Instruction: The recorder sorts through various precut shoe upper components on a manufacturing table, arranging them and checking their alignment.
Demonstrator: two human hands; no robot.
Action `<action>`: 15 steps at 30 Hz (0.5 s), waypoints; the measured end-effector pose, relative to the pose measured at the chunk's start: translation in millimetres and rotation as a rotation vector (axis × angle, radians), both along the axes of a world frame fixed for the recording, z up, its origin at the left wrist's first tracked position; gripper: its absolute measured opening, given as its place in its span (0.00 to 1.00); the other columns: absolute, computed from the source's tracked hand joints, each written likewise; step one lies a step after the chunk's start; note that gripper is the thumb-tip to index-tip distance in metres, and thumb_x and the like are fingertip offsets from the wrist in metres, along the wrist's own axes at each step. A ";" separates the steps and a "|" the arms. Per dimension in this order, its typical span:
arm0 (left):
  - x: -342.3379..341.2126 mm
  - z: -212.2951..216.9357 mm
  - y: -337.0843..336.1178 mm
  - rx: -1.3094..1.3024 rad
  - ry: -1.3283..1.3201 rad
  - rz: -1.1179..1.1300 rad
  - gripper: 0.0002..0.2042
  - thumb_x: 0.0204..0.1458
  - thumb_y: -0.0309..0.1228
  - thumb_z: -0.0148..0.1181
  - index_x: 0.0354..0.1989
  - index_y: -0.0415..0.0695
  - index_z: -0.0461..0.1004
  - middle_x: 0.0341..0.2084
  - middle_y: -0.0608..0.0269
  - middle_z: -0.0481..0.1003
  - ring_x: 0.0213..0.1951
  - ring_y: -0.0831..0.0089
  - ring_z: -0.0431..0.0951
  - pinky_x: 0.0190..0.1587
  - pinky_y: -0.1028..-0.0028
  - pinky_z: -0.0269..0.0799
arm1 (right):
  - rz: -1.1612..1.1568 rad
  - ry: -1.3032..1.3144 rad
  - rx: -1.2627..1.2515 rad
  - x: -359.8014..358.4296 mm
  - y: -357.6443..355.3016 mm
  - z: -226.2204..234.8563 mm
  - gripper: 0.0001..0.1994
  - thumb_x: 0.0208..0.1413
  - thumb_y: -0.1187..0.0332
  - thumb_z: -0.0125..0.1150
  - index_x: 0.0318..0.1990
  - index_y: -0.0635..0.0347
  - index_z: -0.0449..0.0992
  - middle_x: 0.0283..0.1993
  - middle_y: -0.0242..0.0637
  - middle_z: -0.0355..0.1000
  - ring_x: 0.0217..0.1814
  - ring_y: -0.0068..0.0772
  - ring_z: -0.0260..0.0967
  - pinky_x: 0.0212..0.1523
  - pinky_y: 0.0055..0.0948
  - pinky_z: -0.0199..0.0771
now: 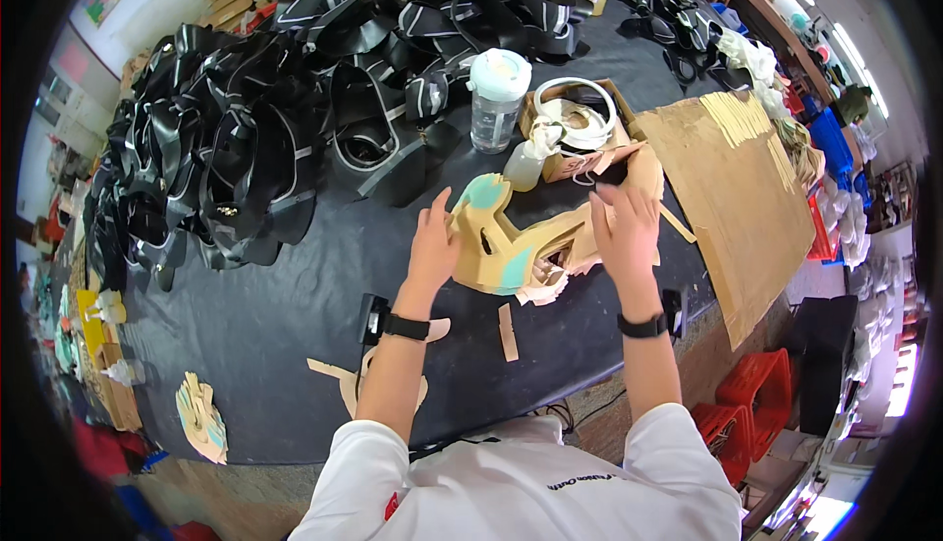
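Observation:
A pile of cut beige pieces (473, 258), with teal patches and cut-out slots, lies in front of me on the dark table. My left hand (432, 246) rests at the pile's left edge, fingers stretched and apart. Over its right end is my right hand (629, 236), fingers loosely spread beside more beige pieces (644, 175). Neither hand visibly grips anything, though parts of the fingertips are hard to see. A small beige strip (508, 333) lies on the near side, and a curved beige piece (346, 384) is partly hidden under my left forearm.
Black shoe uppers (236, 148) are heaped at the left and back. Beyond the pieces stand a lidded clear cup (496, 109), a squeeze bottle (526, 170) and a box holding a white ring (601, 133). Cardboard (732, 217) overhangs the right edge. Another beige stack (201, 419) lies near left.

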State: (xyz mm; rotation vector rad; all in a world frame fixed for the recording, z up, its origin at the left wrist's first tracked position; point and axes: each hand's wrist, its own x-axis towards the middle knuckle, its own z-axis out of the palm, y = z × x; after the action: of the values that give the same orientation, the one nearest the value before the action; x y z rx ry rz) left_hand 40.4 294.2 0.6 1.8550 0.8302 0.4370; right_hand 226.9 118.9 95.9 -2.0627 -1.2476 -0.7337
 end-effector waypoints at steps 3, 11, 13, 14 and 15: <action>-8.9 2.7 -8.9 0.343 0.269 0.085 0.31 0.46 0.23 0.53 0.62 0.50 0.55 0.48 0.50 0.64 0.46 0.52 0.70 0.48 0.58 0.66 | 0.145 0.147 -0.172 -55.7 -15.9 -6.5 0.07 0.44 0.64 0.64 0.26 0.52 0.72 0.18 0.31 0.67 0.16 0.38 0.65 0.19 0.33 0.65; -90.4 93.2 -22.5 0.415 -0.041 0.158 0.23 0.46 0.20 0.57 0.53 0.42 0.64 0.39 0.51 0.71 0.39 0.60 0.74 0.40 0.69 0.70 | 0.178 0.928 -0.495 -61.4 -41.0 -36.7 0.08 0.49 0.64 0.61 0.25 0.59 0.73 0.16 0.39 0.69 0.19 0.39 0.70 0.21 0.33 0.67; -132.0 99.5 -37.6 0.331 0.155 0.062 0.19 0.46 0.23 0.57 0.49 0.42 0.67 0.37 0.52 0.72 0.37 0.60 0.75 0.36 0.69 0.71 | 0.224 1.019 -0.450 -64.4 -43.7 -47.9 0.10 0.49 0.63 0.61 0.24 0.58 0.72 0.17 0.40 0.69 0.19 0.42 0.70 0.21 0.35 0.67; -148.1 95.3 -47.7 0.185 0.303 -0.055 0.18 0.46 0.27 0.58 0.47 0.40 0.67 0.35 0.51 0.72 0.35 0.60 0.75 0.34 0.68 0.71 | 0.041 0.775 -0.495 -74.6 -39.3 -42.1 0.11 0.49 0.63 0.62 0.22 0.58 0.72 0.17 0.40 0.69 0.20 0.43 0.70 0.21 0.35 0.67; -164.6 86.0 -61.6 0.032 0.445 -0.173 0.18 0.46 0.30 0.59 0.46 0.39 0.67 0.33 0.51 0.72 0.34 0.59 0.76 0.32 0.67 0.72 | -0.139 0.524 -0.527 -86.5 -35.0 -37.8 0.12 0.49 0.62 0.62 0.21 0.58 0.71 0.17 0.41 0.69 0.20 0.44 0.70 0.21 0.36 0.67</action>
State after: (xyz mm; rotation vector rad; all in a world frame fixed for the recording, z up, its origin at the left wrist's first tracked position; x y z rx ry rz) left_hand -124.1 232.7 86.6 2.0680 0.9466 -0.0790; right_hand 140.4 83.9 58.1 -2.5523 -1.0654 0.1185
